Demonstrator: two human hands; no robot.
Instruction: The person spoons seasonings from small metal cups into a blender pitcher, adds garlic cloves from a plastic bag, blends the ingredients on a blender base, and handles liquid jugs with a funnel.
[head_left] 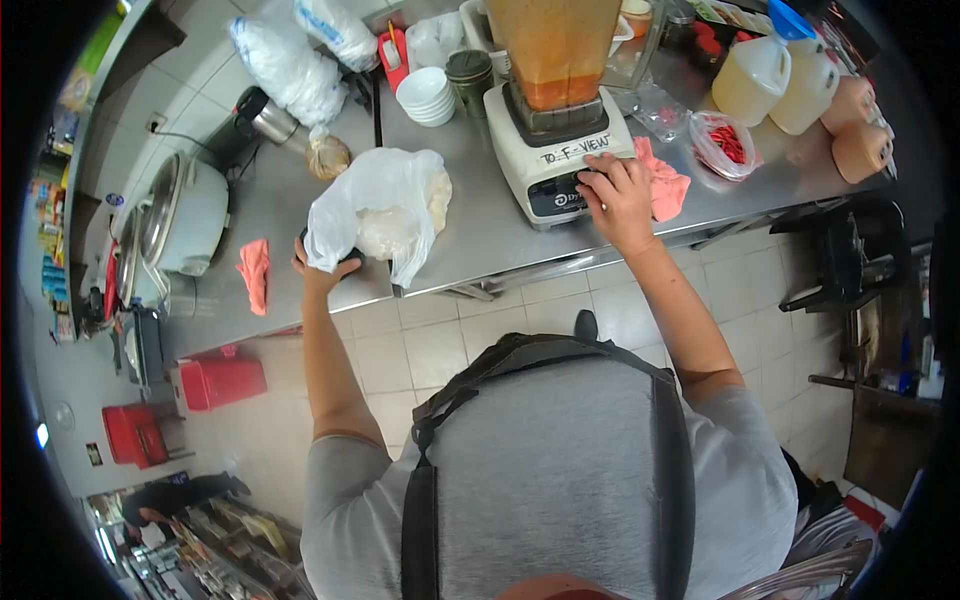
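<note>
A blender [570, 150] with a white base stands on the steel counter, an orange-brown mix in its jug [560, 60]. My right hand [615, 195] is at the control panel on its front, fingers closed at the knob, which they mostly hide. Farther left, my left hand [325, 268] is closed around a dark object whose edges show beside the fingers. A white plastic bag [375, 190] with pale contents lies against that hand and covers most of the object, so I cannot tell what it is. A pink cloth [665, 180] lies just right of the blender.
White bowls [425, 95] are stacked behind the bag. A large pot or cooker [185, 215] and another pink cloth [254, 275] are at the left. Jugs [752, 80] and a bag of red pieces [725, 145] stand right. Below left are red bins [222, 382]; another person [175, 500] is farther off.
</note>
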